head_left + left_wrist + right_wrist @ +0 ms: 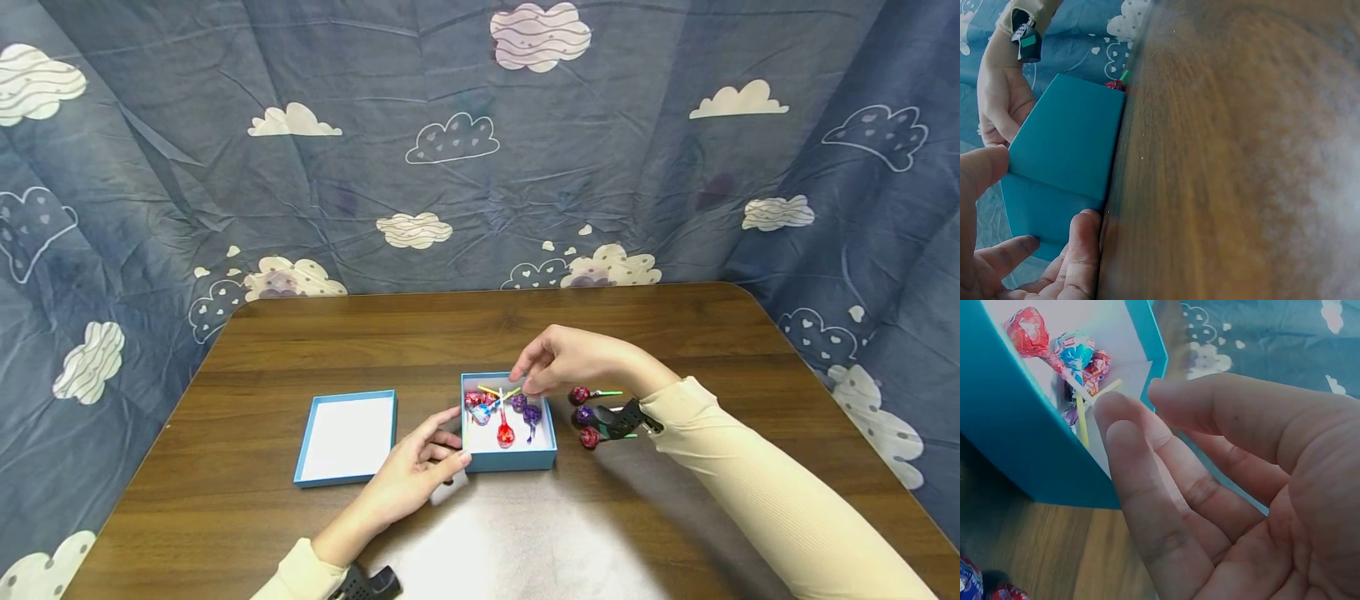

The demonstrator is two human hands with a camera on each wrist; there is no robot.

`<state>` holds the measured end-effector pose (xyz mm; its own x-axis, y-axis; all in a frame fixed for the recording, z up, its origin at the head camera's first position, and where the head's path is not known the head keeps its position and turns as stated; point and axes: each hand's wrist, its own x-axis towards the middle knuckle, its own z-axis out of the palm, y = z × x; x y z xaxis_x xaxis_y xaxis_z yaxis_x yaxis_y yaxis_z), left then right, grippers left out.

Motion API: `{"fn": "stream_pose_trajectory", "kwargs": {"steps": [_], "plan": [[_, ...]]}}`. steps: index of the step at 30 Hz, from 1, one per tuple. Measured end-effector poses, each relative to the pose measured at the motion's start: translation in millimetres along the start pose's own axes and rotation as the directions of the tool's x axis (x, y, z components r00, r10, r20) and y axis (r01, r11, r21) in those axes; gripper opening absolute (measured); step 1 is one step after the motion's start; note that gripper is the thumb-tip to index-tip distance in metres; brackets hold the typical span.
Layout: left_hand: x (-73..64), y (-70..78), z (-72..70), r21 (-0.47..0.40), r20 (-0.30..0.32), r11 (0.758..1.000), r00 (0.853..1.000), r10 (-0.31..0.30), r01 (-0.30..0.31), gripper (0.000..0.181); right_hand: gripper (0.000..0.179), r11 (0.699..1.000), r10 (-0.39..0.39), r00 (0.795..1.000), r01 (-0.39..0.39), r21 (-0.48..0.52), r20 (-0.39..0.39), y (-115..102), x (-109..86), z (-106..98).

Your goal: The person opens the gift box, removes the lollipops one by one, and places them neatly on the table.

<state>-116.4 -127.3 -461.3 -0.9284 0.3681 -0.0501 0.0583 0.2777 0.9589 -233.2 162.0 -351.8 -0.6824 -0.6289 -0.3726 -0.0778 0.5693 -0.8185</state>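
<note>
My left hand (412, 475) rests its fingertips against the left side and front left corner of an open blue box (510, 461). The left wrist view shows its thumb (988, 167) at the box's upper edge. Inside the box lie several wrapped lollipops: a red lollipop (506, 436) at the front, a blue lollipop (481, 414), and purple lollipops (532, 413) on the right. Above the box's back right corner hovers my right hand (573, 360), fingers loosely bent. In the right wrist view, its thumb and fingertips stand apart with nothing between them.
On the table right of the box lie three more lollipops: a dark red lollipop (579, 395), a purple lollipop (583, 415) and another red lollipop (589, 437). A shallow blue-edged lid (347, 479) with a white inside lies to the left. Behind the wooden table (360, 333) hangs a cloud-patterned curtain (360, 192).
</note>
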Motion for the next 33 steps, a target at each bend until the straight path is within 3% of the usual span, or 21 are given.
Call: {"fn": "stream_pose_trajectory", "kwargs": {"steps": [6,14,24,33], "plan": [[0.1,1.0,-0.2,-0.005,0.0,1.0,1.0,-0.005,0.005,0.065,0.031,0.999,0.015,1.0,-0.014,-0.03,0.01,-5,8.2,5],[0.0,2.2,-1.1,-0.031,0.015,1.0,1.0,-0.001,0.002,0.065,0.029,0.988,0.004,1.0,-0.007,-0.156,-0.023,-8,17.2,13],[-0.8,2.5,-1.7,-0.04,0.012,0.999,1.0,-0.004,0.004,0.065,0.029,0.981,0.066,0.998,-0.065,-0.184,-0.001,-14,26.5,22],[-0.5,2.0,-1.5,-0.033,0.008,0.999,1.0,0.005,-0.005,0.065,0.031,0.935,0.096,0.994,-0.106,-0.338,-0.045,-17,34.1,32]]}}
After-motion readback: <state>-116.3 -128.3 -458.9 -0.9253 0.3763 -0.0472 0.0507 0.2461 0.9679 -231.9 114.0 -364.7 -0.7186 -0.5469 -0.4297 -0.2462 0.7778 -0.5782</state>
